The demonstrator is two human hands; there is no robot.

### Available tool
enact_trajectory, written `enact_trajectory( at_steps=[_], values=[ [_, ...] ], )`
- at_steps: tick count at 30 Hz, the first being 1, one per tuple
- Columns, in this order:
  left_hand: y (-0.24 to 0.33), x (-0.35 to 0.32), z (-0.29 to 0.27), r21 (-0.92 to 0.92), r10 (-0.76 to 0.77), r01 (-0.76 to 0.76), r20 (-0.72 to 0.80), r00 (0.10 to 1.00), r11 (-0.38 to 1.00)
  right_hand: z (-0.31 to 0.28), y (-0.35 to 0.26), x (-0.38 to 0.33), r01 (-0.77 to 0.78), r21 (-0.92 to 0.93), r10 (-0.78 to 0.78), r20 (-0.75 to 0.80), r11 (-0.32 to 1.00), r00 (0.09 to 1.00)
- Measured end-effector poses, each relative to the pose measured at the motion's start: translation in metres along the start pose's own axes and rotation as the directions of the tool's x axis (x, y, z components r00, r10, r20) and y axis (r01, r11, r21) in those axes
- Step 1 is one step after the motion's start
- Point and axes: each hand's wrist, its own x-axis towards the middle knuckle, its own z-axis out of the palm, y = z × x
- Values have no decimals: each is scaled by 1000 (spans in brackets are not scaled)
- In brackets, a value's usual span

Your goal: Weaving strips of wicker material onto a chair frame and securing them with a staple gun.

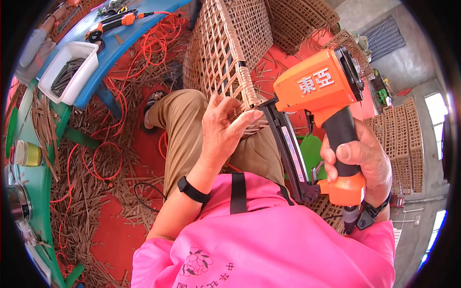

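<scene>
A pale woven wicker basket (218, 60) stands tilted between my knees, its bound rim running down toward me. My left hand (222, 125) is closed on the rim's lower corner, the thumb stretched toward the right along it. My right hand (369, 158) is wrapped round the black grip of an orange pneumatic staple gun (309, 81). The gun's nose is at the basket corner, just by my left thumb; whether it touches cannot be told. Its long black magazine slants down toward my lap.
On the left, a blue table (117, 45) carries a white bin (89, 52) of dark strips and an orange-black tool (113, 24). A green table (48, 192) holds a jar (29, 153). Orange hose (122, 96) and wood scraps litter the red floor. Stacked baskets (396, 139) stand right.
</scene>
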Motion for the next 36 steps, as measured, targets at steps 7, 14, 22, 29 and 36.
enact_trajectory(
  at_steps=[7,14,22,29,36],
  values=[
    [-2,1,0,7,32,-32,-10,999,999,2,-10,4,-22,-37,22,10,999,1000],
    [-4,0,-2,-4,52,-52,-9,999,999,21,-3,-4,-11,-211,6,-20,977,1000],
    [-5,3,-4,-28,68,-68,-15,998,997,36,11,-9,36,-253,-47,-39,967,998],
    [-7,3,-3,-27,74,-74,-18,997,997,40,18,-11,62,-224,-79,-71,973,994],
    [-9,4,-5,-7,83,-83,-16,996,997,41,25,-9,131,-152,-143,-71,980,987]
  ],
)
